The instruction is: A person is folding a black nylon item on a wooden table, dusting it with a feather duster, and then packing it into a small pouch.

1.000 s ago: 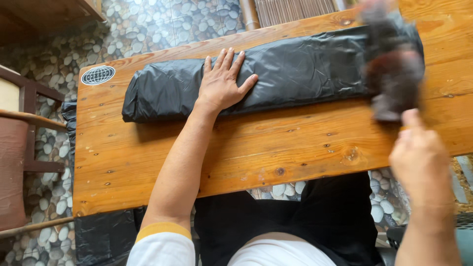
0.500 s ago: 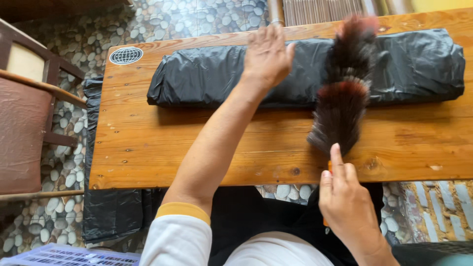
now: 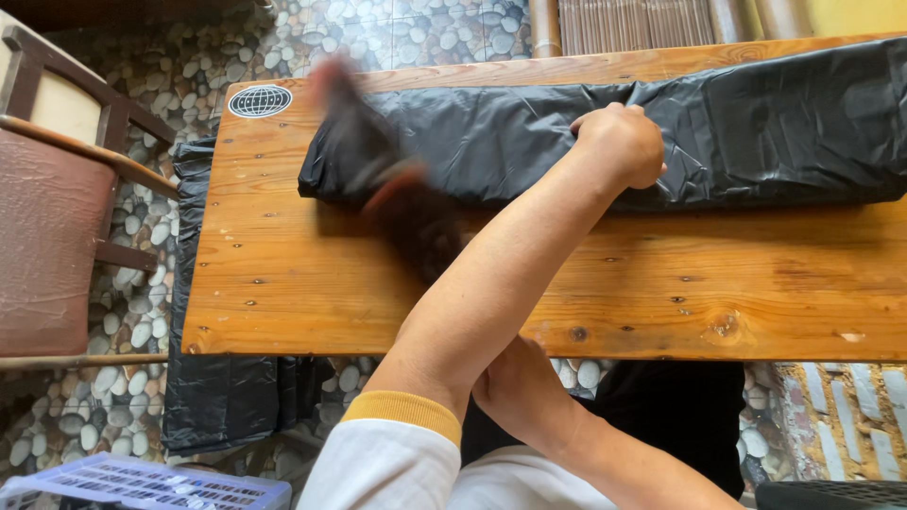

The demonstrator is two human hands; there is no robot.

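A long black plastic bag [image 3: 756, 123] lies rolled across the far side of a wooden table [image 3: 661, 293]. My left hand [image 3: 619, 142] rests on its middle with the fingers curled into the plastic. My left forearm crosses over my right hand [image 3: 520, 392], which sits at the table's near edge, partly hidden. My right hand holds a dark brown feather duster [image 3: 387, 189], which is blurred by motion over the bag's left end and the tabletop; its handle is hidden under my arm.
A wooden chair [image 3: 57, 208] stands to the left on a pebble floor [image 3: 142, 57]. More black plastic [image 3: 227, 397] hangs below the table's left end. A blue plastic crate [image 3: 142, 482] is at the bottom left. A round sticker [image 3: 260, 100] marks the table's far left corner.
The feather duster has swept from the right end of the bag to its left end. My left hand went from flat, fingers spread, to curled on the bag. My arms now cross.
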